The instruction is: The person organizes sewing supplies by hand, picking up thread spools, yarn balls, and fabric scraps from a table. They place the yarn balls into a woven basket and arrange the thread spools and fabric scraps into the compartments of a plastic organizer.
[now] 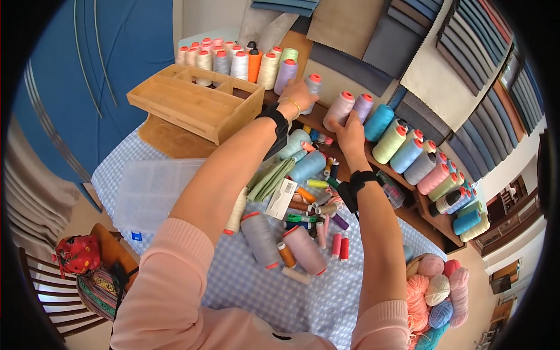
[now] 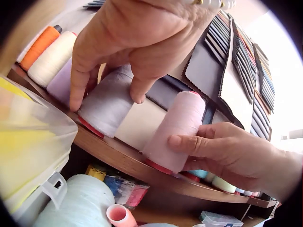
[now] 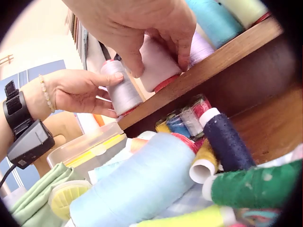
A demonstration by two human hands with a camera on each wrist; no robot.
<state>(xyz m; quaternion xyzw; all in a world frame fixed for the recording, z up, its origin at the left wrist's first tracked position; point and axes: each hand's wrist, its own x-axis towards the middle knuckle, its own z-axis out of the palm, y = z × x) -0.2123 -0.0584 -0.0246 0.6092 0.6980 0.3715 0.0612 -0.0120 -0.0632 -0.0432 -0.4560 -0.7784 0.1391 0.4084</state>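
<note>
Up at the wooden shelf, my left hand grips a grey cone of thread with thumb and fingers around its sides. The cone stands upright at the shelf's front edge, its red base showing. A short gap to the right, my right hand holds a pale pink thread cone, also upright on the shelf. In the right wrist view the right thumb and fingers straddle the pink cone. Lilac cones stand left of the grey one and right of the pink one.
More thread cones line the shelf, including an orange one and a turquoise one. A wooden organizer and a clear plastic box sit at left. Loose spools and cones cover the checked cloth. Yarn balls lie at right.
</note>
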